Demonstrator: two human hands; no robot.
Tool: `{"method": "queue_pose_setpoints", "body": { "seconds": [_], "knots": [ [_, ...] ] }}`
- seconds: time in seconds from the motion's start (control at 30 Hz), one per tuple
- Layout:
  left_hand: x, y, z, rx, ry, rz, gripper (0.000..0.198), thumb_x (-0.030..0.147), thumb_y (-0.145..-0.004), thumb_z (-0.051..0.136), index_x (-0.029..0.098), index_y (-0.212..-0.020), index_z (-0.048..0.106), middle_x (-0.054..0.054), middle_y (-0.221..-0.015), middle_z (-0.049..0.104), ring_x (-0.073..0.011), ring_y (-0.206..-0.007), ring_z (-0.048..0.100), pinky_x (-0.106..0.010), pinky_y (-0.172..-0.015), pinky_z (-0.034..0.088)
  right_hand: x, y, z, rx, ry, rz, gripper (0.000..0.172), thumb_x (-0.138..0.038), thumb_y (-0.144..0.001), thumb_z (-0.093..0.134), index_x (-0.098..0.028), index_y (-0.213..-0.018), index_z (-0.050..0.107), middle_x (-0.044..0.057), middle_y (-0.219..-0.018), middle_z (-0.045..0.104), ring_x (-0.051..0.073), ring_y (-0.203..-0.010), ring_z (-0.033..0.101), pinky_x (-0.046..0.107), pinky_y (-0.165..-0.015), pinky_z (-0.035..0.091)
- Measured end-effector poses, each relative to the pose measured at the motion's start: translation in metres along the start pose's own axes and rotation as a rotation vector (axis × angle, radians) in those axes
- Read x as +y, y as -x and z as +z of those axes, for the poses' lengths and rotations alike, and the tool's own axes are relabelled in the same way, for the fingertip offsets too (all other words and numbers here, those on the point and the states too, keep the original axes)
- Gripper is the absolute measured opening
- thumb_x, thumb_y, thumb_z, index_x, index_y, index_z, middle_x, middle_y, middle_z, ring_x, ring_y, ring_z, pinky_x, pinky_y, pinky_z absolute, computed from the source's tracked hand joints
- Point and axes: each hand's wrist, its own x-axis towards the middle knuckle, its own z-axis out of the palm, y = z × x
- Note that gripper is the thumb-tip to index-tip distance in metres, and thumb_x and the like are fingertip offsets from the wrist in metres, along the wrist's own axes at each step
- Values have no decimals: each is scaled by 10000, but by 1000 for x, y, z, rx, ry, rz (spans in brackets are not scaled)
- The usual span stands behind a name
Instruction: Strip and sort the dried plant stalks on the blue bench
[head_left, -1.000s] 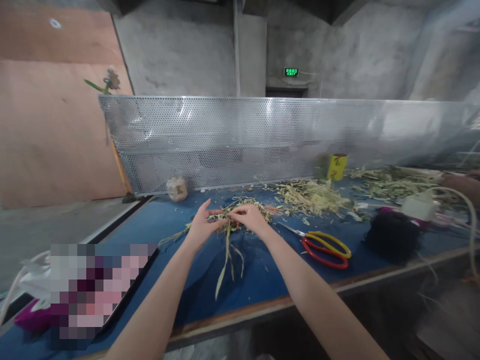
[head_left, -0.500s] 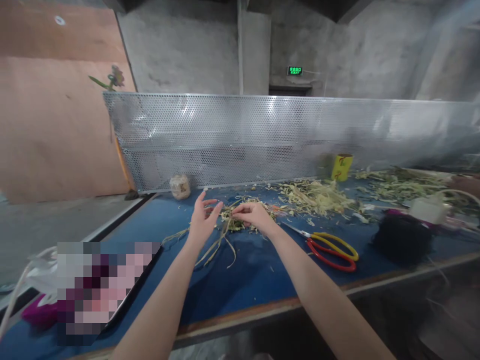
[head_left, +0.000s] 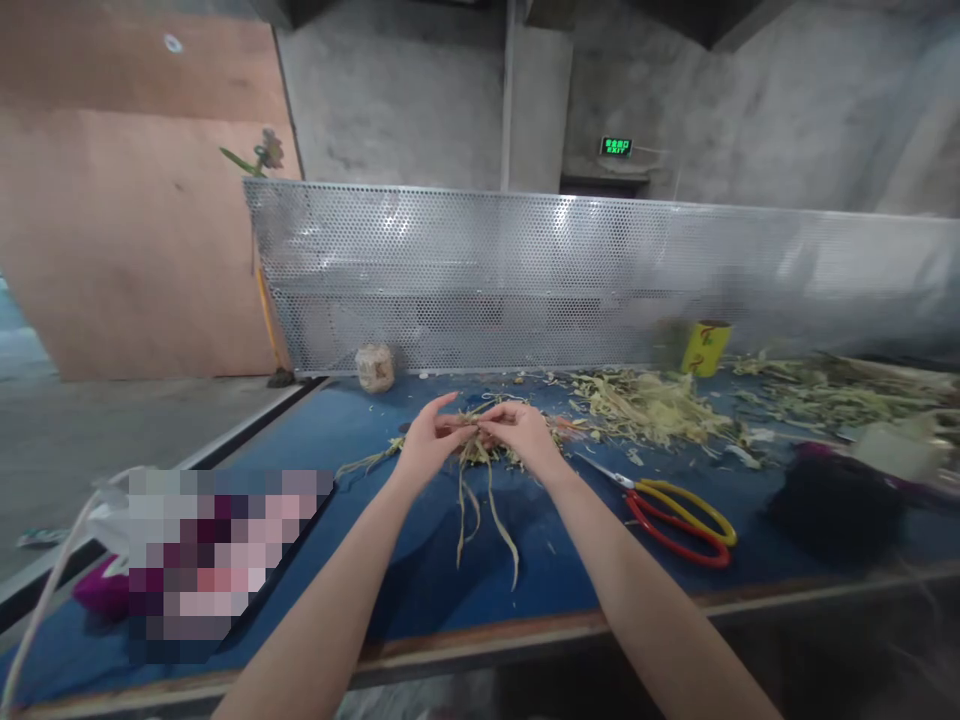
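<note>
My left hand (head_left: pixel 429 445) and my right hand (head_left: pixel 525 437) meet over the middle of the blue table. Thumb and fingers of each are pinched together on a bundle of dried plant strips (head_left: pixel 475 452). Long pale ends of the strips hang toward me, several of them trailing over the tabletop. Just what lies between the fingertips is partly hidden. Behind and beneath the hands is a small heap of green-yellow plant scraps, with more strips lying out to the left of my left hand.
Scissors (head_left: pixel 675 518) with red and yellow handles lie right of my right forearm. Farther back are a pile of pale shredded strips (head_left: pixel 645 405), a yellow can (head_left: pixel 706 348) and a whitish roll (head_left: pixel 374 368). A blurred-out tray-like object (head_left: pixel 225 560) lies left. A perforated metal screen (head_left: pixel 480 270) closes the back.
My left hand has moved right and closed on the strips, joining my right hand. The hanging strip ends have swung to the right. The view has shifted slightly left.
</note>
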Motion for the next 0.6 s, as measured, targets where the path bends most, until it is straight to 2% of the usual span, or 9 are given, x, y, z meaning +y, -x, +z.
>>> {"method": "queue_pose_setpoints", "body": {
  "seconds": [0.13, 0.3, 0.5, 0.6],
  "knots": [
    [3, 1, 4, 36, 7, -21, 599, 247, -595, 651, 154, -1129, 395, -7, -708, 582, -129, -616, 570, -262, -538, 480, -4, 2, 3, 72, 324, -174, 28, -152, -632, 574, -147, -642, 599, 19, -597, 601, 130, -541, 549, 257, -549, 449],
    [4, 4, 8, 75, 92, -78, 481, 180, -603, 609, 169, -1051, 435, -2, -728, 562, -131, -661, 576, -272, -561, 492, -5, 5, 4, 56, 704, -414, 105, -79, -679, 541, -167, -668, 597, 25, -692, 615, 139, -680, 555, 254, -651, 430],
    [6, 4, 11, 131, 189, -149, 320, 161, -619, 553, 166, -931, 480, 2, -679, 543, -131, -674, 558, -289, -560, 497, -5, 9, 8, 22, 984, -517, 118, -83, -748, 493, -166, -737, 576, 38, -761, 595, 147, -752, 525, 257, -702, 402],
    [7, 4, 9, 110, 274, -199, 234, 155, -602, 539, 161, -834, 510, 1, -666, 544, -130, -644, 548, -278, -524, 491, -5, 10, 9, 20, 1112, -548, 112, -110, -778, 469, -167, -767, 565, 45, -787, 583, 155, -785, 512, 251, -706, 391]
  ]
}}
